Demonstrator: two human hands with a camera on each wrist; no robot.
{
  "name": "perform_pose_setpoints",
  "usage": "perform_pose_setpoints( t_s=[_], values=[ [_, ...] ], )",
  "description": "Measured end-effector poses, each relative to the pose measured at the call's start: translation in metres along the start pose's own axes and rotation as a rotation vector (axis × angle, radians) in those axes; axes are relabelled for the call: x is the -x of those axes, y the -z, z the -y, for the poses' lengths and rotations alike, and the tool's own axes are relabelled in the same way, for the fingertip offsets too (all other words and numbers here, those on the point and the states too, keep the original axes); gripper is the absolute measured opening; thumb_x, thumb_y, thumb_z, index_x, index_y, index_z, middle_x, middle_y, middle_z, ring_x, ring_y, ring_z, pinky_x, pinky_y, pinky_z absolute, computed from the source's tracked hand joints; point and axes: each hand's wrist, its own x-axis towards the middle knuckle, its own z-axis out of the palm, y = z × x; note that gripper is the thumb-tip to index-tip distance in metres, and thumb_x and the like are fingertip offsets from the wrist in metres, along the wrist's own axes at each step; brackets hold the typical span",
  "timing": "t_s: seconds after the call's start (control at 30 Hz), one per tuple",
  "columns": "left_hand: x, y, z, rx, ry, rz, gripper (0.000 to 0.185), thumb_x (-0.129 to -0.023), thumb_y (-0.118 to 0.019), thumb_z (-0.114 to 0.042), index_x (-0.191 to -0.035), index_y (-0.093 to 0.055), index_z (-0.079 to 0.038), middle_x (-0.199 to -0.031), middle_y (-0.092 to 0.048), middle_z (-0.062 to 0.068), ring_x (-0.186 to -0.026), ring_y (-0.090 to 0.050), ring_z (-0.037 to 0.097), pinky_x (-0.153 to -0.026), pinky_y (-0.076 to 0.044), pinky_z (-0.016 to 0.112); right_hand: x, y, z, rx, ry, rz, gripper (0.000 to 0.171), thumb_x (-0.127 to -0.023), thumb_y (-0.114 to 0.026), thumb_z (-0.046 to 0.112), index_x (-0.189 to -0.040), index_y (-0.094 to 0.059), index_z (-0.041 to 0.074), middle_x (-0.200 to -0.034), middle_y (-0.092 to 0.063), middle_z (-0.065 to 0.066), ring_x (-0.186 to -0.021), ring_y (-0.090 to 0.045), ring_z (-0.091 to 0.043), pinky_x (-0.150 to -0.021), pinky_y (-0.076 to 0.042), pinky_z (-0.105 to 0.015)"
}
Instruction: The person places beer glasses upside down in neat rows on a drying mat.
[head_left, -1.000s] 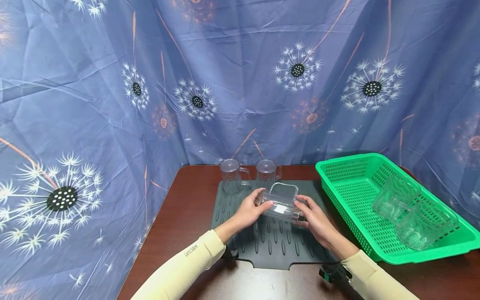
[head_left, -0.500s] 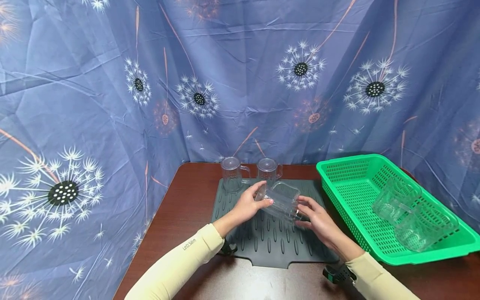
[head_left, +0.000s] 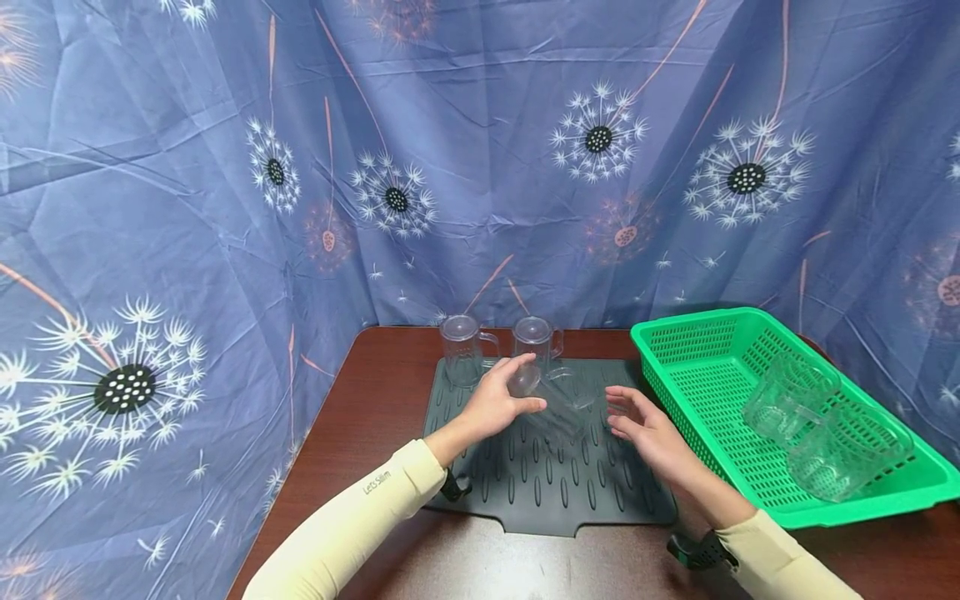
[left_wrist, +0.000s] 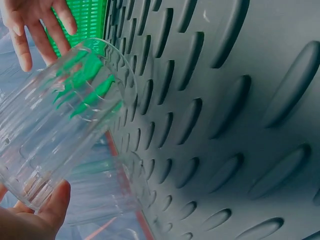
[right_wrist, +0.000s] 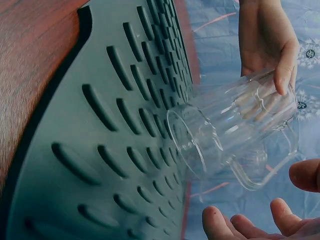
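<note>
Cream sleeves reach up from the bottom edge; the left hand grips a clear handled mug, tilted over the dark ridged mat, lower centre. The right hand hovers loosely, apart from it. Beyond, two upright-standing mugs.

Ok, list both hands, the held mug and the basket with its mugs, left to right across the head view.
Left hand → tilted clear mug it holds → right hand → green basket → farther mug inside it → nearer mug inside it.
</note>
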Motion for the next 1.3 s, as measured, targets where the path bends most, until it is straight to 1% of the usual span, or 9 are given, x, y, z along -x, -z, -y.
perform_pose_setpoints(
  t_s=[0.23,0.4,0.5,0.57,0.73,0.93,1.07,1.17,1.3],
  values=[
    [-0.003,-0.001,-0.009,-0.070,-0.048,-0.005,0.077,-0.083,-0.083,-0.027,-0.151,-0.048,-0.022,-0.141,-0.053,0.000,-0.131,-0.052,0.022,-0.106,-0.045,0.045,0.009,0.014,0.007,0.125,0.088,-0.010,0.049,-0.104,-0.052,0.010,-0.150,-0.036,0.001,-0.153,-0.039,-0.024,-0.139,-0.041,-0.047,-0.106,-0.041,-0.060],
    [-0.007,-0.002,-0.016,-0.102,-0.060,0.011,0.075,-0.085,-0.082,-0.024,-0.151,-0.047,-0.027,-0.145,-0.048,-0.002,-0.137,-0.045,0.022,-0.107,-0.043,0.047,0.017,0.027,0.014,0.203,0.111,-0.020,0.049,-0.104,-0.053,0.013,-0.150,-0.038,0.005,-0.154,-0.039,-0.022,-0.140,-0.040,-0.046,-0.106,-0.040,-0.060],
    [-0.009,-0.002,-0.021,-0.112,-0.062,0.018,0.075,-0.085,-0.082,-0.024,-0.151,-0.047,-0.031,-0.147,-0.047,-0.003,-0.139,-0.043,0.022,-0.107,-0.044,0.047,0.023,0.038,0.018,0.284,0.130,-0.016,0.047,-0.105,-0.053,0.015,-0.149,-0.040,0.009,-0.153,-0.041,-0.019,-0.140,-0.040,-0.043,-0.103,-0.044,-0.052],
    [-0.010,-0.003,-0.023,-0.120,-0.072,0.013,0.075,-0.085,-0.082,-0.024,-0.150,-0.047,-0.032,-0.147,-0.047,-0.004,-0.140,-0.042,0.022,-0.106,-0.044,0.047,0.026,0.046,0.020,0.331,0.154,-0.011,0.045,-0.105,-0.053,0.017,-0.149,-0.043,0.012,-0.153,-0.041,-0.017,-0.140,-0.041,-0.041,-0.100,-0.048,-0.040],
    [-0.012,-0.007,-0.025,-0.140,-0.100,0.009,0.074,-0.085,-0.082,-0.024,-0.150,-0.047,-0.031,-0.147,-0.047,-0.002,-0.141,-0.041,0.023,-0.107,-0.044,0.048,0.035,0.065,0.024,0.428,0.216,-0.020,0.041,-0.105,-0.054,0.024,-0.146,-0.046,0.020,-0.152,-0.042,-0.010,-0.134,-0.046,-0.034,-0.094,-0.046,-0.022],
    [-0.013,-0.015,-0.027,-0.150,-0.095,0.017,0.075,-0.086,-0.081,-0.028,-0.152,-0.045,-0.030,-0.148,-0.047,-0.003,-0.143,-0.039,0.023,-0.108,-0.043,0.050,0.042,0.085,0.020,0.579,0.310,-0.099,0.050,-0.101,-0.063,0.024,-0.147,-0.046,0.023,-0.150,-0.046,-0.006,-0.131,-0.044,-0.024,-0.091,-0.044,-0.036],
    [-0.017,-0.016,-0.032,-0.177,-0.098,0.017,0.076,-0.086,-0.081,-0.028,-0.152,-0.044,-0.033,-0.148,-0.046,-0.005,-0.142,-0.039,0.022,-0.108,-0.043,0.049,0.040,0.100,0.015,0.597,0.361,-0.143,0.053,-0.097,-0.067,0.016,-0.146,-0.047,0.017,-0.149,-0.045,-0.014,-0.134,-0.040,-0.038,-0.096,-0.035,-0.054],
    [-0.020,-0.016,-0.034,-0.201,-0.119,0.019,0.077,-0.086,-0.081,-0.028,-0.153,-0.042,-0.032,-0.149,-0.045,-0.003,-0.141,-0.040,0.023,-0.108,-0.043,0.048,0.040,0.113,0.010,0.627,0.373,-0.174,0.054,-0.095,-0.069,0.012,-0.145,-0.048,0.011,-0.148,-0.043,-0.023,-0.132,-0.036,-0.051,-0.094,-0.030,-0.068],
    [-0.024,-0.017,-0.036,-0.215,-0.143,0.013,0.078,-0.086,-0.081,-0.028,-0.154,-0.041,-0.030,-0.149,-0.046,-0.002,-0.141,-0.040,0.023,-0.109,-0.043,0.046,0.041,0.131,0.003,0.703,0.364,-0.222,0.056,-0.092,-0.071,0.010,-0.143,-0.049,0.007,-0.146,-0.041,-0.032,-0.130,-0.034,-0.058,-0.096,-0.026,-0.072]
  ],
)
